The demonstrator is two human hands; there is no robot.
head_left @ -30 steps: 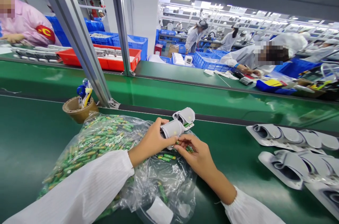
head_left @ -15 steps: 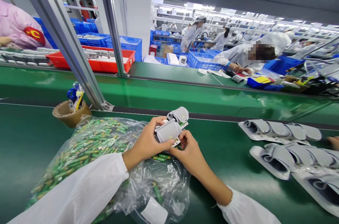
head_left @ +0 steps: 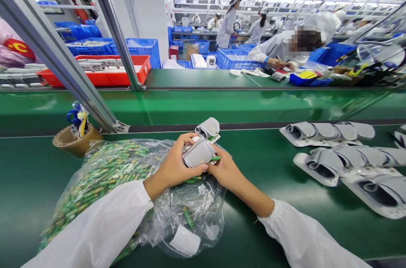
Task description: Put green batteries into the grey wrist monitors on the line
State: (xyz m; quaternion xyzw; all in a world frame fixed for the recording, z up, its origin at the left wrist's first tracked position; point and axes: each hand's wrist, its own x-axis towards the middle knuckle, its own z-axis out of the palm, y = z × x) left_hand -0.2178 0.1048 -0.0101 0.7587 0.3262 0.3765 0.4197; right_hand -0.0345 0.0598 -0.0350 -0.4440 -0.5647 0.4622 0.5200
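My left hand [head_left: 173,166] is closed around two wrist blood pressure monitors [head_left: 199,153] with curled grey cuffs, held side by side above the bag. My right hand [head_left: 226,167] pinches a green battery [head_left: 215,158] against the right end of the nearer monitor. The fingertips partly cover the battery and the monitor's edge. Beneath both hands lies a clear plastic bag [head_left: 203,204] full of loose green-and-gold batteries [head_left: 117,175]. A white label [head_left: 185,240] shows at the bag's near end.
More cuffed monitors [head_left: 326,132] stand in rows on the green bench at right. A brown round holder [head_left: 68,143] with blue-handled scissors sits behind the bag. Metal posts [head_left: 60,48] rise at left. Beyond are a red tray [head_left: 144,69] and a co-worker [head_left: 275,50] bent over the far bench.
The view has shifted slightly. A green battery now shows at my right fingertips, beside the monitor's end. My left hand keeps its grip. Another person's hand at the right edge has left view.
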